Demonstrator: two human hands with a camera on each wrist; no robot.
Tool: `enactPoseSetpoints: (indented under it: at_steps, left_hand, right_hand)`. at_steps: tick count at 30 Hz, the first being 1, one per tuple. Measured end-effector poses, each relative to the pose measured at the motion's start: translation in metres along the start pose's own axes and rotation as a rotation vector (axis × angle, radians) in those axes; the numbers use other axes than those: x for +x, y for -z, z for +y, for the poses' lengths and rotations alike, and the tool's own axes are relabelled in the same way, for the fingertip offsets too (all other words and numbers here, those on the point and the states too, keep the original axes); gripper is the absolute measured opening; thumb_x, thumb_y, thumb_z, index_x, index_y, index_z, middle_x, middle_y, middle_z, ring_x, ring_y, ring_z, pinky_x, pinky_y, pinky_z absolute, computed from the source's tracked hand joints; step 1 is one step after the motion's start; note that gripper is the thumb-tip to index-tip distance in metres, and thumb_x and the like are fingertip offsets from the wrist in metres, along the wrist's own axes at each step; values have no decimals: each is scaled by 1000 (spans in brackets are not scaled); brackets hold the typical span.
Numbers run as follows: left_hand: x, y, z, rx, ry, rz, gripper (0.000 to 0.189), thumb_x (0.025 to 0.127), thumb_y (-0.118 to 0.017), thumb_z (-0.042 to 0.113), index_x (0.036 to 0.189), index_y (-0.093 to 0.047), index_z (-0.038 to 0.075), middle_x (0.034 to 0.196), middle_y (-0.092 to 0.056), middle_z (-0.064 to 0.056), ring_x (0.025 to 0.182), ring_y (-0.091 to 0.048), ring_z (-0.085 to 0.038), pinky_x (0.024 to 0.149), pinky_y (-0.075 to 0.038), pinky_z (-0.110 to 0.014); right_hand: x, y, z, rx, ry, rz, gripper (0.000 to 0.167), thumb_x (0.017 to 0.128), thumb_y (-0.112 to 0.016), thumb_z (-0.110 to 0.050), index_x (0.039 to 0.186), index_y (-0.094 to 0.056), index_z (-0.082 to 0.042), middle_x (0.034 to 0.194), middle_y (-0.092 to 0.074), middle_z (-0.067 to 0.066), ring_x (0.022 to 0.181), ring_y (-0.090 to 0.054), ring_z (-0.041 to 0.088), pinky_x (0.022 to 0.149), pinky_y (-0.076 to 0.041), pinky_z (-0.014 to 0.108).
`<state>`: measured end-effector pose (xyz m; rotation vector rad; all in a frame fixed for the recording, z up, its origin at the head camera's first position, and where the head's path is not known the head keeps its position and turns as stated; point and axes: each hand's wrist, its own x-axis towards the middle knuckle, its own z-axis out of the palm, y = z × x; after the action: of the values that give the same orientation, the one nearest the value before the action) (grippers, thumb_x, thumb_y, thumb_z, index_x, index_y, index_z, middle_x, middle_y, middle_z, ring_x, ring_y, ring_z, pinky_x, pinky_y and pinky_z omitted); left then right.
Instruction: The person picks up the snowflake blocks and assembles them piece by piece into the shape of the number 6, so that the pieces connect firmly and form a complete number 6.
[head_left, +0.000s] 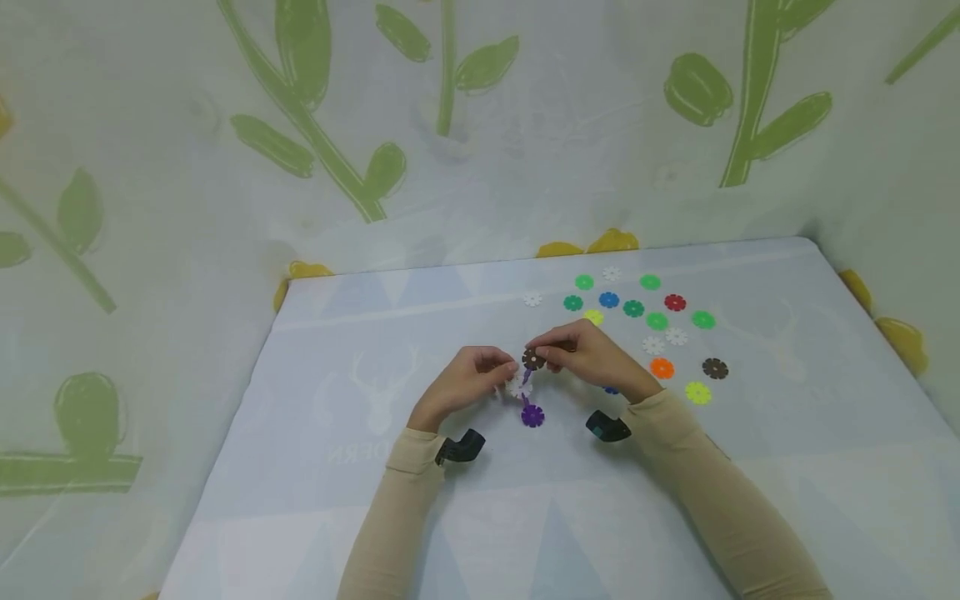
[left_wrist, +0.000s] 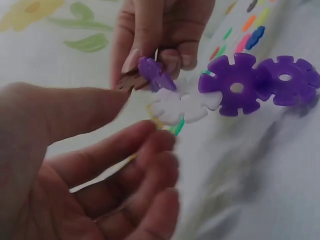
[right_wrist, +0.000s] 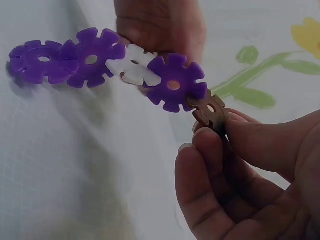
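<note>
A chain of notched, flower-shaped interlocking discs hangs between the hands. It runs from a brown disc (right_wrist: 210, 112) through a purple disc (right_wrist: 175, 82) and a white disc (left_wrist: 185, 106) to two more purple discs at its low end, one being the end purple disc (head_left: 532, 416). The right hand (head_left: 588, 358) pinches the brown disc between thumb and fingers. Beside the white disc is the left hand (head_left: 468, 382), its thumb and index finger parted in the left wrist view, fingertips right at the disc's edge.
Several loose discs lie on the table (head_left: 315, 467) at the right, among them a red disc (head_left: 675, 302), an orange disc (head_left: 662, 368) and another brown disc (head_left: 715, 368). A blue disc (head_left: 611, 390) is partly hidden under the right wrist. A leaf-patterned wall (head_left: 562, 167) rises behind.
</note>
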<state>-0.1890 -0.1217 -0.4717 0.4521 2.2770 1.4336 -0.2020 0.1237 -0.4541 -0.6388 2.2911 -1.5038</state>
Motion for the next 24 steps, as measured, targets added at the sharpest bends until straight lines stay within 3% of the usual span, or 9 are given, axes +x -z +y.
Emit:
enactPoseSetpoints:
  at_steps: [5, 9, 17, 24]
  left_hand:
    - [3, -6, 1, -51, -72, 51, 30, 103, -65, 25, 118, -73, 1, 106, -76, -16, 86, -68, -16, 77, -56, -28]
    - [5, -9, 1, -59, -76, 70, 25, 102, -65, 20, 114, -74, 0, 105, -77, -17, 82, -66, -13, 74, -55, -27]
    - [3, -7, 1, -88, -8, 96, 23, 102, -64, 18, 113, -72, -1, 104, -76, -17, 79, -65, -11, 72, -53, -25]
    - [2, -5, 0, -100, 13, 110, 23, 103, -64, 18, 113, -72, -1, 101, -76, -17, 78, -65, -10, 71, -54, -24]
  right_hand:
    - [2, -7, 1, -5, 35, -9, 27, 101, -62, -1, 125, -73, 1, 114, -77, 18, 86, -68, 27, 79, -60, 25]
    - [2, -5, 0, -42, 30, 11, 31, 103, -63, -9, 132, -68, 0, 116, -76, 18, 89, -71, 29, 82, -62, 31]
    - [-12, 34, 5, -208, -102, 224, 33, 104, -63, -21, 133, -68, -4, 118, -75, 15, 100, -69, 32, 80, -56, 31]
    - [-26, 63, 13, -288, -163, 333, 34, 104, -62, -24, 131, -69, -3, 124, -73, 18, 108, -64, 32, 83, -53, 30]
